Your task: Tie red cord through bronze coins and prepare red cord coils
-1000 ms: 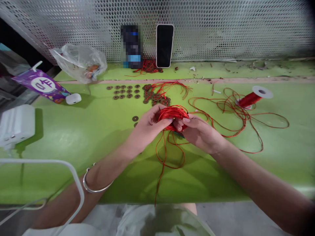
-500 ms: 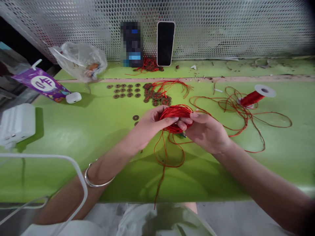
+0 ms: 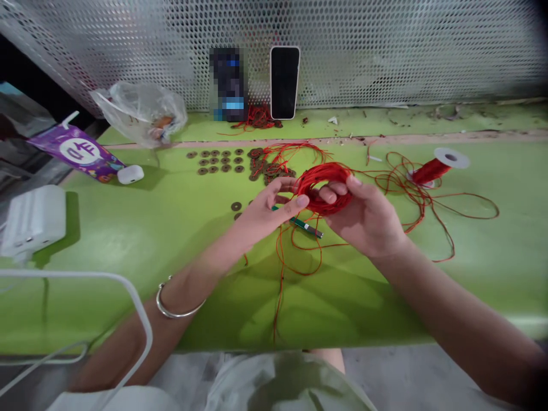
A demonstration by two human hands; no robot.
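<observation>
Perforated mesh (image 3: 385, 51) backed the green workbench (image 3: 128, 240), mid-frame over which the right hand (image 3: 368, 220) pinched a red cord coil (image 3: 323, 182), the left hand (image 3: 265, 211) beside it, fingers parted.

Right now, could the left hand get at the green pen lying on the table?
Probably yes. The green pen lies just beside the left hand, with nothing solid between them. Only loose red cord strands trail around it, and the right hand holds the red cord coil above.
</observation>
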